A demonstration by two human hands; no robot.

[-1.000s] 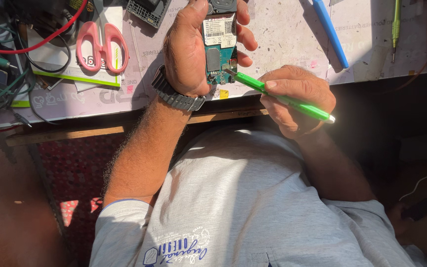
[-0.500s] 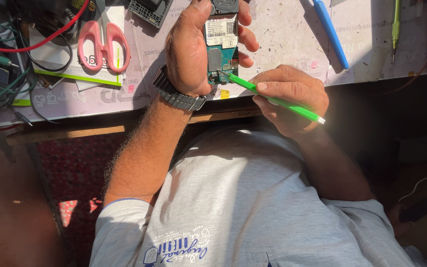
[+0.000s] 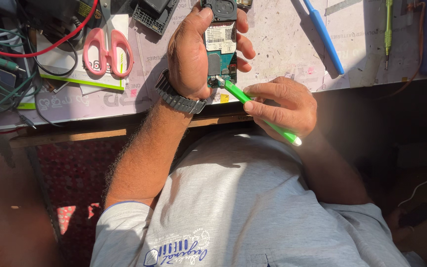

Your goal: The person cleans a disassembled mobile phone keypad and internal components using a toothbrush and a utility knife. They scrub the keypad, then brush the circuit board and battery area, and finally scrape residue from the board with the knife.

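Since the earlier frames the green tool has slid a little up and in, so its tip now sits right against the lower edge of the opened phone; the phone itself has barely shifted. It is held upright above the counter in the left hand, whose thumb lies along one long side while the fingers wrap the other, closed firmly around the body. The right hand pinches the green tool like a pen, fingers closed on its shaft, with the back end poking out past the palm.

To do this step well, I judge that the left hand should keep the phone steady and let only the tool move. Pressure at the tip ought to be light and directed along the seam or part at the bottom of the board, not down into it, since the exposed parts look delicate. A short grip near the tip, as now, gives better control than a long one. Whether the tip is under an edge or merely touching it cannot be told.

Pink scissors, a blue tool and tangled wires lie well apart on the counter.
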